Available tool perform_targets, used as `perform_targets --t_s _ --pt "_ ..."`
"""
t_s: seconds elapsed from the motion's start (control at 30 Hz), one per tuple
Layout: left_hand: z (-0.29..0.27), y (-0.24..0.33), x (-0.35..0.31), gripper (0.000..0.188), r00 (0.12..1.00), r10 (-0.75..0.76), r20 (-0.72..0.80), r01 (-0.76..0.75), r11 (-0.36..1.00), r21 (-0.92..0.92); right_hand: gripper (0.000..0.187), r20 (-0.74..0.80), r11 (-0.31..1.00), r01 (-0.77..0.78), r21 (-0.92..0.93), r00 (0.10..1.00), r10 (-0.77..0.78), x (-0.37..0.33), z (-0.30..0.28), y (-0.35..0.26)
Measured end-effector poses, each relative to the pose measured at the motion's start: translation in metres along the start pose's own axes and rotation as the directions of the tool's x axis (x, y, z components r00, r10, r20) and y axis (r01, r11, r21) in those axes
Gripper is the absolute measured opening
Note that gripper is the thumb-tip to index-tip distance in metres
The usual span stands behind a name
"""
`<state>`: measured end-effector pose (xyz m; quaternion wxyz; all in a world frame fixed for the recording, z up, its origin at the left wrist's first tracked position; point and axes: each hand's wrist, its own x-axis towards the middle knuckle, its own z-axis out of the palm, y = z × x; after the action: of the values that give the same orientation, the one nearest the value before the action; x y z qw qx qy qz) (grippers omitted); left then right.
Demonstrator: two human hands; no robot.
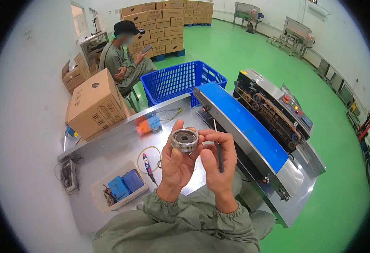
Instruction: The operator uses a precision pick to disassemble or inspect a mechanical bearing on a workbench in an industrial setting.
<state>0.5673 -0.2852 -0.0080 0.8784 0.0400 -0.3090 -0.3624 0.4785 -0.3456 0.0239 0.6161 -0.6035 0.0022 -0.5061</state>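
Observation:
A round metal wheel (185, 140) with a dark centre and a worn rim is gripped in the fingers of my left hand (177, 162), above the steel table. My right hand (219, 166) is closed around a thin tool (220, 158) with a black handle and a slim, lighter shaft pointing away from me; its exact kind is unclear. The right fingertips also touch the wheel's right side. On the table left of my hands lies a screwdriver (147, 163) with a patterned handle, beside a loop of thin yellowish cord (140, 155).
A white tray (98, 202) holds blue blocks. Beyond are an orange-and-blue bundle (148, 125), cardboard box (94, 105) and blue crate (172, 82). A blue conveyor belt (244, 122) and machine (273, 105) stand right. A seated person (121, 63) holds a phone.

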Motion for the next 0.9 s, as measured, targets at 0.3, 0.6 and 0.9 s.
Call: perform_targets --t_s 0.3,0.6,0.9 --pt "-0.022 0.003 0.012 0.069 0.999 0.039 0.006 -0.039 0.999 0.019 0.014 -0.223 0.903 -0.296 -0.310 0.946 0.234 -0.051 -0.076 0.100" --pt "-0.042 0.002 0.032 0.065 0.995 0.081 -0.062 -0.071 0.985 0.159 0.026 -0.272 0.620 -0.370 -0.692 0.929 0.251 -0.136 -0.123 0.179" --pt "-0.042 0.026 0.050 0.063 0.977 0.210 0.021 -0.210 0.961 0.179 0.017 -0.268 0.635 -0.396 -0.663 0.918 0.293 -0.140 -0.124 0.167"
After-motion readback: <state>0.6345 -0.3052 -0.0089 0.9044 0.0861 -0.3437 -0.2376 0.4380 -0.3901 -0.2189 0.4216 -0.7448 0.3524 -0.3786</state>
